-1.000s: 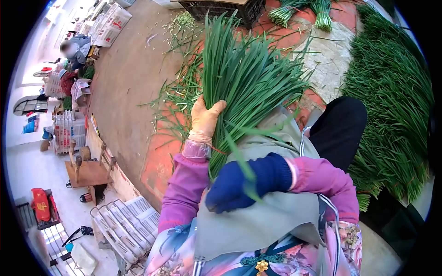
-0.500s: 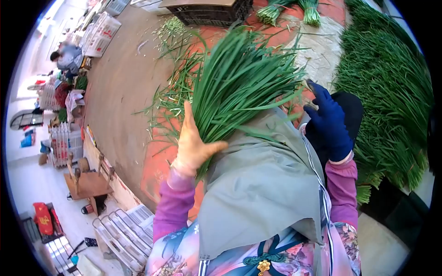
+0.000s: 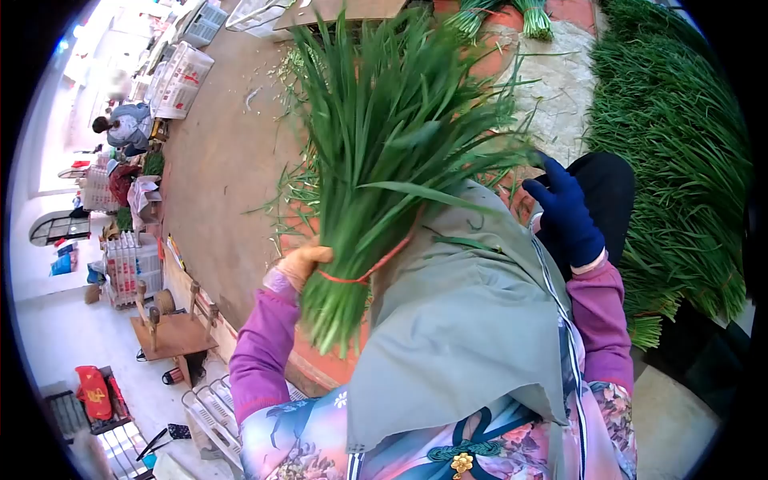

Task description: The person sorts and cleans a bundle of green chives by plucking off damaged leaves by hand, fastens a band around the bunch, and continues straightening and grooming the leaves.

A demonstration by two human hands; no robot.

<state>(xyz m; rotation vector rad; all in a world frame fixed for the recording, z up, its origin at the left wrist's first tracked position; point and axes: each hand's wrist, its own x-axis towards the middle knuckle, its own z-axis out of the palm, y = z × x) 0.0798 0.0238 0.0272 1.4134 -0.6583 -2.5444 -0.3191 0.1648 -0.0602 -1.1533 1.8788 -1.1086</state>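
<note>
My left hand (image 3: 304, 262), in a pale tan covering, grips a bunch of garlic chives (image 3: 364, 152) near its base. A red band (image 3: 368, 276) circles the lower stems, and the long leaves fan upward, partly blurred. My right hand (image 3: 566, 206) wears a dark blue glove. It hovers over my right knee, index finger and thumb apart, close to the drooping leaf tips; whether it touches them I cannot tell. Beneath the bunch, a grey apron (image 3: 464, 320) covers my lap, with a loose leaf (image 3: 464, 242) lying on it.
A large pile of garlic chives (image 3: 672, 160) lies along my right. Tied bunches (image 3: 534, 18) sit at the far edge of the red mat, near a box (image 3: 352, 10). Trimmings litter the floor to the left. Farther off are a wooden stool (image 3: 172, 334), crates (image 3: 182, 80) and a person (image 3: 128, 126).
The bunch has been raised and turned more upright, showing its red band and stem ends. My left hand has gone from spread fingers to a grip on it. My right hand has shifted slightly down.
</note>
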